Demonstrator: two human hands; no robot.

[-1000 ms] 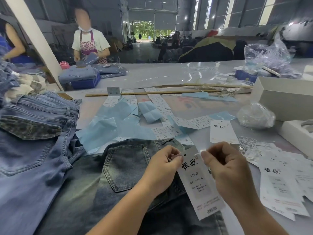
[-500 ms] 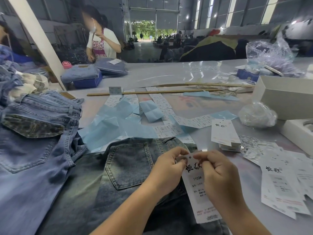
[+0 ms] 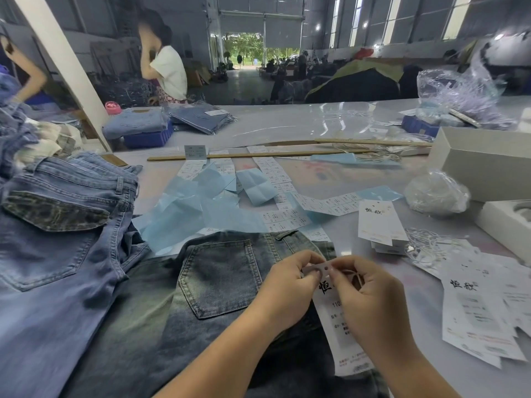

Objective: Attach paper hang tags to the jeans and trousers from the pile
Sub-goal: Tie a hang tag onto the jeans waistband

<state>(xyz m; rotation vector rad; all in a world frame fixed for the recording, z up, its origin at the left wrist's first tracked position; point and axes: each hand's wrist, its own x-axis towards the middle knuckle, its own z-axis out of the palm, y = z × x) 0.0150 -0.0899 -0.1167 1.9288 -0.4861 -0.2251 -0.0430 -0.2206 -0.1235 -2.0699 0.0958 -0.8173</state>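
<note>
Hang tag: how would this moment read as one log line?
step: threading | hang tag: pinched by left hand, right hand | over dark jeans

Single head-worn wide-angle view, facing forward and down. Close over the dark jeans [image 3: 218, 285] at the near edge of the surface [image 3: 287, 124]; the warehouse doorway [image 3: 244, 50] shows far beyond.

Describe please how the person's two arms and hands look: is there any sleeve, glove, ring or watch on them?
The left hand and the right hand are bare, without gloves. No sleeve covers either forearm as far as the picture shows. No ring, watch or bracelet is visible on the fingers or wrists. The fingernails look short and unpainted.
</note>
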